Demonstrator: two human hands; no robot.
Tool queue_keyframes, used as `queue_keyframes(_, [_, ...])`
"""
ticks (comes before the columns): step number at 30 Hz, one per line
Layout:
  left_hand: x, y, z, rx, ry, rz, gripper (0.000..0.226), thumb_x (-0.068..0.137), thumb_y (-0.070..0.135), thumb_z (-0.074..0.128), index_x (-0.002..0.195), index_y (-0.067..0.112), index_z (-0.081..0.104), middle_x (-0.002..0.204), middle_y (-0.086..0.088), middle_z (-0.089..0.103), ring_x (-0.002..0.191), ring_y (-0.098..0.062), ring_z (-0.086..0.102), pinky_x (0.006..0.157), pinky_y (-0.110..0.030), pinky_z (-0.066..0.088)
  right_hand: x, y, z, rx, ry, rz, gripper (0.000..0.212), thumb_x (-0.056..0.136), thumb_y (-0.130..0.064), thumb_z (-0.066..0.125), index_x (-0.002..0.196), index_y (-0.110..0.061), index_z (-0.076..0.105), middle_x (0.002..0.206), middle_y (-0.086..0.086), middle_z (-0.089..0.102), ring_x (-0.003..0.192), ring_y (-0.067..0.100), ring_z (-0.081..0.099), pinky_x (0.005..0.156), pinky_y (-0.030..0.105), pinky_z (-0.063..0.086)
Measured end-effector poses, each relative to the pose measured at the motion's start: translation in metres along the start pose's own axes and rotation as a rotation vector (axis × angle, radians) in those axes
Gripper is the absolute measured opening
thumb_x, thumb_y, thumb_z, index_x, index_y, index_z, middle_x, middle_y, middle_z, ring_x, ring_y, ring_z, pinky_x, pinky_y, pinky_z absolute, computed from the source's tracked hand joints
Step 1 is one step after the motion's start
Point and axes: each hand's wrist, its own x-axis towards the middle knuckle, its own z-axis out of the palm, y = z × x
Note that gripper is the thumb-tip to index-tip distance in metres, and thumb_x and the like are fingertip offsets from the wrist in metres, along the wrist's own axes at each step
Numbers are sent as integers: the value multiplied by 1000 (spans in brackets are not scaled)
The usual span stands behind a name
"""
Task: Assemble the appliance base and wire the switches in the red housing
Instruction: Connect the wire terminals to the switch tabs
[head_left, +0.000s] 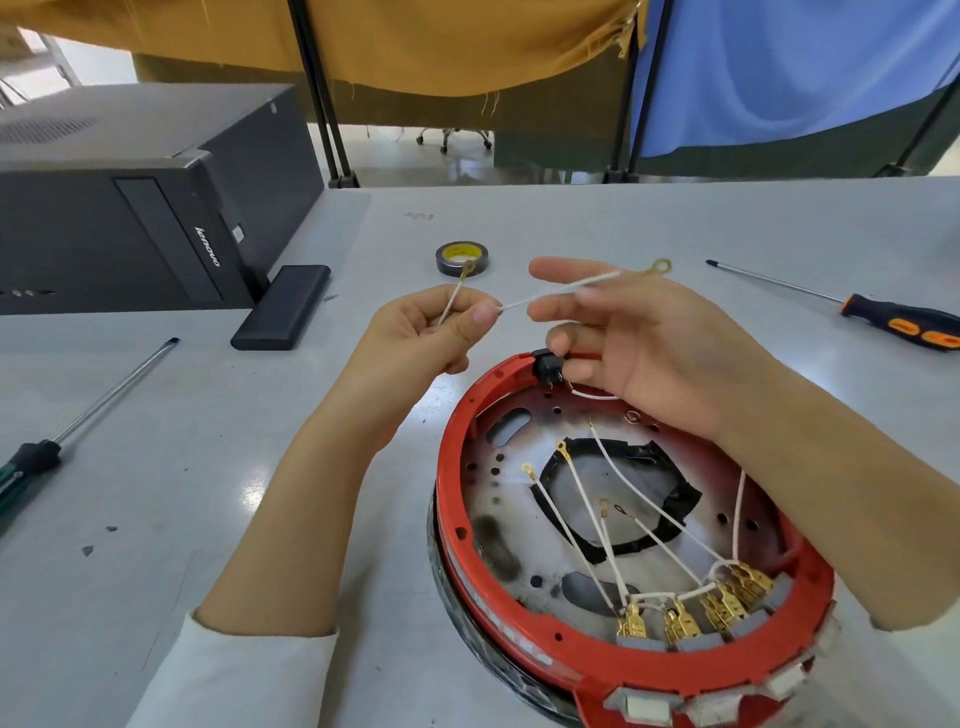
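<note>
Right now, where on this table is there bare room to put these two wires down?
Bare tabletop lies behind the red housing, between the tape roll and the orange-handled screwdriver. Another patch lies left of the left hand, between the green-handled screwdriver and the housing. Inside the housing it is crowded with white wires.

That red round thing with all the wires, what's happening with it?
A person is wiring the red housing on the table. The left hand pinches a loose white wire with gold ring ends, held above the housing. The right hand is open, its fingers by the black switch on the rim. More white wires already run to the gold terminals inside. Two screwdrivers lie unused.
</note>
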Motion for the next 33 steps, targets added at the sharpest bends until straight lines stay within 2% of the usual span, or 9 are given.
queue_keyframes(4, [-3,2,3,59,-84,83,8,79,31,70,72,34,72,57,3,53,61,-9,49,70,-17,49,-1,-8,2,-135,-48,332,48,82,-49,57,99,-7,71,86,11,71,60,15,59,47,21,47])
queue_keyframes(7, [-6,4,8,47,-95,99,2,75,30,75,74,31,74,56,-13,30,68,-26,41,90,-43,51,-4,-13,8,-266,-68,392,36,75,-43,69,88,-10,76,79,7,71,55,10,60,48,19,49])
queue_keyframes(13, [-6,4,14,54,-1,162,8,65,31,76,72,33,76,49,13,24,52,-7,33,76,-21,52,-13,-15,12,-270,82,347,15,69,-26,72,76,-13,71,63,-1,63,43,5,50,41,17,44])
queue_keyframes(18, [-8,5,17,79,17,187,12,63,31,78,75,31,78,52,1,23,59,-35,28,78,-33,46,-17,-10,15,-278,114,311,16,77,-26,71,84,-11,70,66,-1,67,43,3,52,40,15,43])
queue_keyframes(21, [-9,5,18,83,19,154,16,62,35,77,78,34,77,52,8,23,57,-23,27,77,-31,42,-17,-8,16,-329,179,251,9,80,-20,72,72,-17,74,65,-2,67,44,4,53,38,16,41])
queue_keyframes(24, [-9,4,18,76,20,153,12,66,33,74,78,28,75,48,13,51,55,-11,51,73,-15,47,-18,-7,18,-397,228,216,10,81,-18,71,71,-17,71,65,-1,67,43,7,53,37,17,40])
queue_keyframes(26, [-9,5,19,76,6,149,9,67,34,73,73,28,76,60,-12,63,63,-10,57,67,-12,49,-19,-6,21,-416,233,199,10,83,-16,69,73,-15,69,65,1,67,43,9,54,37,17,41])
queue_keyframes(29, [-10,7,21,89,-22,116,12,68,37,73,71,27,76,67,-39,41,67,-20,46,64,-14,47,-22,-5,25,-499,261,151,11,85,-15,66,75,-11,67,60,-1,67,41,8,54,37,16,41])
queue_keyframes(33, [-8,0,23,102,-33,98,14,73,38,72,79,25,74,53,-5,29,63,-20,36,67,-17,44,-25,-5,23,-690,305,57,14,86,-16,65,72,-11,65,53,-3,64,39,8,56,39,16,42])
